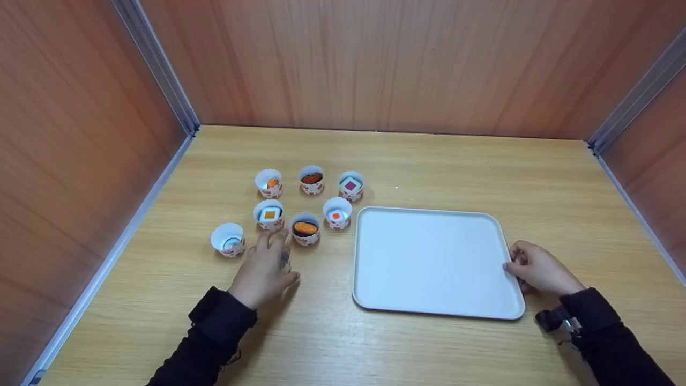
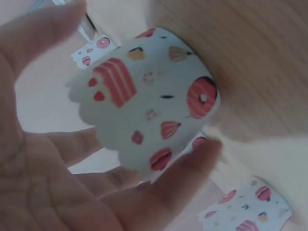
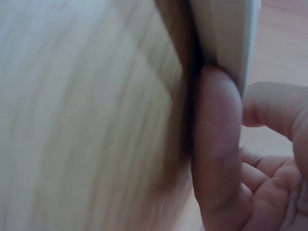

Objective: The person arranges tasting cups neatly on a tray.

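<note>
My left hand [image 1: 265, 273] reaches over a paper cup [image 2: 149, 106] printed with pink cake and doughnut pictures. In the left wrist view its thumb and fingers spread around this cup; the thumb stands off from the wall, a finger overlaps its lower side. From the head view the hand mostly hides it. Just past the fingertips stand a cup with an orange-topped dark piece [image 1: 305, 229] and one with a white-and-yellow square [image 1: 270, 215]. My right hand [image 1: 544, 268] pinches the right edge of a white rectangular tray [image 1: 429, 262], thumb on the rim and a finger beneath.
Several more cups stand left of the tray: one with a pale blue piece [image 1: 227, 239], one with a small orange piece [image 1: 268, 183], one with reddish-brown bits [image 1: 312, 179], one with a purple square [image 1: 351, 185], one with a red-centred piece [image 1: 337, 213]. Wooden panels [image 1: 375, 64] enclose the table.
</note>
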Available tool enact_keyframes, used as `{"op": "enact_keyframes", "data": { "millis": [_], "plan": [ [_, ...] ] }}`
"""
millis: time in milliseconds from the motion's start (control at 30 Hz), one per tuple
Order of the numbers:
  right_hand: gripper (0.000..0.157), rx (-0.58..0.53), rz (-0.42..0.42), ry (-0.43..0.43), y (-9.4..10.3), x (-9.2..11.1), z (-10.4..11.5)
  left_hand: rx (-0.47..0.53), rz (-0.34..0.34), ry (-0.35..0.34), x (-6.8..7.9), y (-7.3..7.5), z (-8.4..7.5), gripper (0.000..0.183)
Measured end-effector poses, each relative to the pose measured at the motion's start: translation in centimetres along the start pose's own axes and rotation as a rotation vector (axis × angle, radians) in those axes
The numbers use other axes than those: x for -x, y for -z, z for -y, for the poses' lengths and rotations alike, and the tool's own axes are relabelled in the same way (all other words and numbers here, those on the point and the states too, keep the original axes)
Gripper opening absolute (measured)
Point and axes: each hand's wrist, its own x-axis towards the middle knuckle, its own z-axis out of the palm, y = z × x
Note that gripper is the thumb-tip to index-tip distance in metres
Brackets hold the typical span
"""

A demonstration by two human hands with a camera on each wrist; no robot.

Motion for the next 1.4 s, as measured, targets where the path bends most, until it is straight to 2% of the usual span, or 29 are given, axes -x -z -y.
{"op": "enact_keyframes", "data": {
  "millis": [200, 300, 533, 733, 867, 1167, 1267, 1400],
  "plan": [
    [0.019, -0.026, 0.002, 0.023, 0.0, 0.0, -0.3, 0.037, -0.027, 0.003, -0.2, -0.1, 0.5, 0.052],
    [0.019, -0.031, 0.002, 0.03, 0.1, 0.0, -0.4, 0.033, -0.028, 0.001, -0.1, -0.1, 0.5, 0.041],
    [0.018, -0.05, 0.009, 0.044, 0.1, 0.1, -0.3, 0.047, -0.017, -0.025, 0.1, 0.1, -0.6, 0.043],
    [0.018, -0.047, 0.004, 0.042, 0.1, 0.0, -0.3, 0.061, -0.001, -0.069, 0.2, 0.1, -3.0, 0.051],
    [0.019, -0.044, 0.001, 0.052, 0.0, 0.1, -0.3, 0.046, 0.012, -0.125, -0.2, 0.0, -5.1, 0.059],
    [0.019, -0.032, -0.007, 0.06, -0.2, -0.1, -0.3, 0.041, 0.003, -0.349, -3.2, -1.0, -9.3, 0.058],
    [0.019, -0.026, -0.012, 0.055, -0.3, -0.1, -0.2, 0.048, 0.025, -0.386, -4.6, -1.7, -10.4, 0.061],
    [0.019, -0.023, -0.014, 0.047, -0.3, -0.1, -0.1, 0.022, 0.059, -0.382, -6.7, -2.8, -11.8, 0.065]
  ]
}}
